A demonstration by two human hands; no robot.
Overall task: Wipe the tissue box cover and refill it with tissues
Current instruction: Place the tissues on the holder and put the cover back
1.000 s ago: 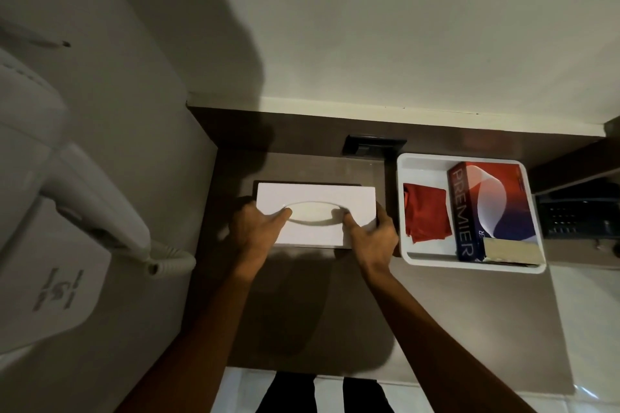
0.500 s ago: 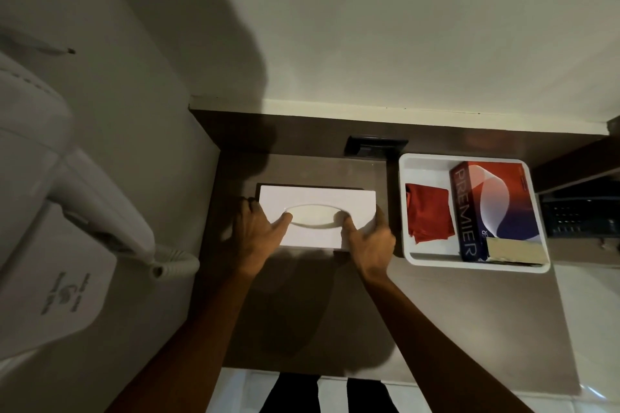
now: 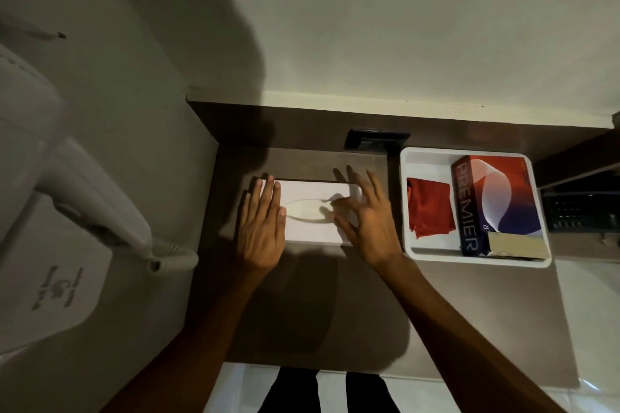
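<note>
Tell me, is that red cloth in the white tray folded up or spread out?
Folded. The red cloth lies as a compact, layered square in the left part of the white tray, beside the red-and-blue tissue box.

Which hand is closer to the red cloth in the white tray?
The right hand. It is over the right end of the tissue box cover, just beside the tray holding the red cloth. The left hand is at the cover's far left end.
</note>
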